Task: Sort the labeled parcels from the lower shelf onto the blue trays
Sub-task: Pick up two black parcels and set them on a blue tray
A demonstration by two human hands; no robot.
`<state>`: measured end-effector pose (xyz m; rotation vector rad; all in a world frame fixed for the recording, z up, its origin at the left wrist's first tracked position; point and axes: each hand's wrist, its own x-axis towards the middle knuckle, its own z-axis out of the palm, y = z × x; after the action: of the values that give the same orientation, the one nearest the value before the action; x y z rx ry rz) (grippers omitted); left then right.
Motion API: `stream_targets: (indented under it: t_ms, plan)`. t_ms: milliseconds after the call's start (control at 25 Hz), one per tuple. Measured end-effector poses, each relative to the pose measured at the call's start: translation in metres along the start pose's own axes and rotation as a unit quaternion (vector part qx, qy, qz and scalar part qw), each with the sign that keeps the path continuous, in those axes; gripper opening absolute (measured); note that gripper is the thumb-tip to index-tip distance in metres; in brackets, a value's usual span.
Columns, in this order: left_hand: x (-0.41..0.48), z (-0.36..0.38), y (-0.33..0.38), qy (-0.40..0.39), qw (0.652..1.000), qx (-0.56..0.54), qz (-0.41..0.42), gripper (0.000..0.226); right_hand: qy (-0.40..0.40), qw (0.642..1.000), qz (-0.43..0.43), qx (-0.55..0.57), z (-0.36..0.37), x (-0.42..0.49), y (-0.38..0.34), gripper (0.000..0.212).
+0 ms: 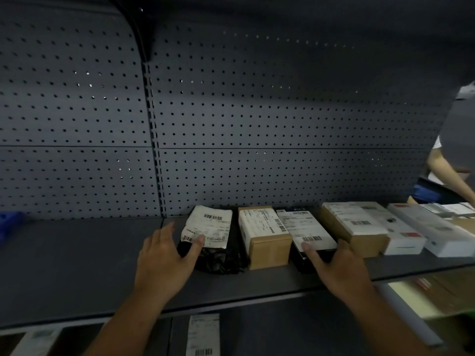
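Shelf point(77, 253), pegboard back point(257, 111). Row of parcels from mid-shelf to the right edge:
- 1 black bag point(218, 258), crumpled white label on top
- 2 brown boxes, both labelled: first point(267, 250) just right of the bag, second point(359, 235) further right
- 1 black box point(303, 260) between the brown boxes, white label on top
- 2 white boxes point(403, 240) point(444, 237) right of the second brown box; more beyond, too blurred to count

Left hand point(164, 263): open and spread, gripping nothing. Thumb lies on the bag's label; the fingers are off the bag's left side, over bare shelf.

Right hand point(336, 271): also open and spread. Thumb on the front edge of the black box's label, fingers by the box's right corner. No grip.

1 blue tray point(10, 222), a sliver at the far left, well apart from the parcels.

Level below: 2 labelled parcels partly seen point(203, 335) point(38, 340).

Second person's arm point(447, 173) at the right edge.
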<state>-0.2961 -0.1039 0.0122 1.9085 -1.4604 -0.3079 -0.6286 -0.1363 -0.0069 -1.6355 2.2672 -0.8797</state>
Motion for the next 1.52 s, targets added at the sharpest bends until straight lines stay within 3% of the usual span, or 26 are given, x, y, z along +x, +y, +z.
stream_targets:
  t_ms: [120, 360, 600, 800, 1040, 1360, 1520]
  plan:
    - [0.008, 0.008, -0.002, -0.015, 0.999, -0.011, -0.026, 0.099, 0.002, 1.000, 0.019, -0.013, -0.001, 0.004, -0.001, 0.102]
    - [0.007, 0.023, 0.001, -0.033, 0.999, 0.020, -0.006, 0.081, 0.027, 0.999, 0.028, 0.005, -0.001, -0.001, -0.006, 0.102]
    - [-0.002, 0.032, 0.004, 0.016, 0.999, -0.002, 0.032, 0.078, 0.104, 0.983, -0.029, 0.150, 0.011, -0.013, -0.010, 0.088]
    - [-0.009, 0.039, 0.005, 0.024, 0.990, -0.136, 0.036, 0.070, 0.160, 0.961, -0.068, 0.215, 0.020, -0.020, -0.014, 0.084]
    - [-0.007, 0.047, 0.004, 0.056, 0.972, -0.228, 0.005, 0.061, 0.176, 0.945, -0.053, 0.272, 0.027, -0.015, -0.012, 0.079]
    - [0.003, 0.027, 0.006, 0.108, 0.915, -0.380, -0.080, 0.045, 0.226, 0.919, -0.028, 0.323, 0.018, -0.001, -0.006, 0.065]
    - [-0.005, 0.001, 0.005, 0.140, 0.892, -0.421, -0.086, 0.045, 0.222, 0.879, -0.015, 0.422, -0.001, 0.006, -0.024, 0.070]
